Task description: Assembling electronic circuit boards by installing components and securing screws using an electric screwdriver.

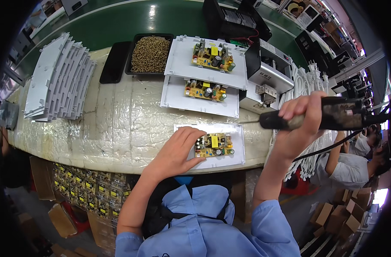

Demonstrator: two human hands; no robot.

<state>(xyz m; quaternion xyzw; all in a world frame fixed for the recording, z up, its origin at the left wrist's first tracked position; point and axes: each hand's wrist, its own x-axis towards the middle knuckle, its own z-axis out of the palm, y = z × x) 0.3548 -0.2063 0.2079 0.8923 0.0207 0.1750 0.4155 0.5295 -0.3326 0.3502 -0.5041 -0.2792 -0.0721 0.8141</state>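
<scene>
Close in front of me lies a white plastic panel (237,160) with a yellow circuit board (215,142) on it. My left hand (175,148) is closed at the board's left end, its fingers on the far side and its thumb along the near edge. On the right, my right hand (306,112) is wrapped around a black electric screwdriver (342,112). The screwdriver is roughly level, its thin bit pointing left over the panel's far right corner, apart from the board. A cable hangs from its rear.
Behind are two more panels with boards (178,55), a tray of screws (150,53), a dark phone-like slab (115,62) and stacked white panels (60,81). A silver machine (270,64) and white power cords (304,81) stand right. Boards fill a tray (86,186) below the table's left edge.
</scene>
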